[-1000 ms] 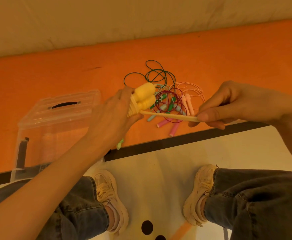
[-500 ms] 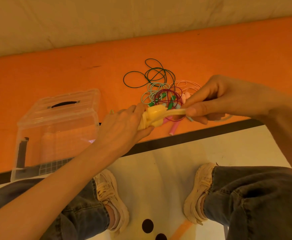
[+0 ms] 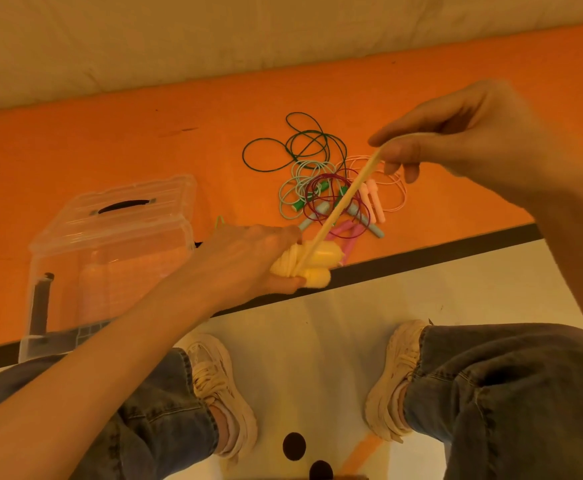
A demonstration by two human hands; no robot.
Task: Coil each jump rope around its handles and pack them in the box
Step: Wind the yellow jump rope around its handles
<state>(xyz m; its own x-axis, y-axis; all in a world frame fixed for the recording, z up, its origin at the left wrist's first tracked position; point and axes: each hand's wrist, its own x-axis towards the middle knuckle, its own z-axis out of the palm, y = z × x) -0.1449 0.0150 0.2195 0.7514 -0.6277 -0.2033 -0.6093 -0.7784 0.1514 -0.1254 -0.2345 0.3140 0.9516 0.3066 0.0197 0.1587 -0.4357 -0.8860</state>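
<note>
My left hand (image 3: 245, 261) grips the two yellow handles (image 3: 321, 265) of a jump rope, with cream cord wound around them. From that bundle the yellow rope's cord (image 3: 348, 195) runs taut up and right to my right hand (image 3: 463, 136), which pinches its end. Behind them on the orange mat lies a tangled pile of other jump ropes (image 3: 328, 192): green, mint, dark red and pink cords with green, teal and pink handles. The clear plastic box (image 3: 110, 251) stands at the left, its lid with a black handle on top.
The orange mat (image 3: 110, 143) ends in a black strip (image 3: 421, 258) at its near edge. Below it is a pale floor with my two shoes (image 3: 220, 386) and jeans-clad legs. A cream wall runs along the back.
My right hand has pulled the cord up and to the right, away from the handles. My left hand dropped lower and the handles now point right.
</note>
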